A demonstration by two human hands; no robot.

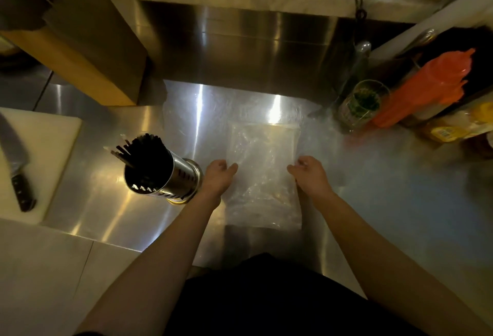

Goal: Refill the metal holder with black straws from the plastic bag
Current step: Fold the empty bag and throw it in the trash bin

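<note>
A clear plastic bag [262, 165] lies flat on the steel counter, and I see no straws inside it. My left hand [218, 177] rests at the bag's left edge with fingers curled and apart. At the bag's right edge sits my right hand [310, 175], fingers bent over the plastic; whether it pinches the bag is unclear. Left of my left hand stands the perforated metal holder [170, 178], with black straws [144, 149] sticking out of its top.
A white cutting board [45, 149] with a knife [17, 167] lies at the left. A cardboard box [88, 50] stands at the back left. At the right are a glass with green herbs [362, 103], an orange plastic bundle [426, 87] and a yellow packet [458, 127].
</note>
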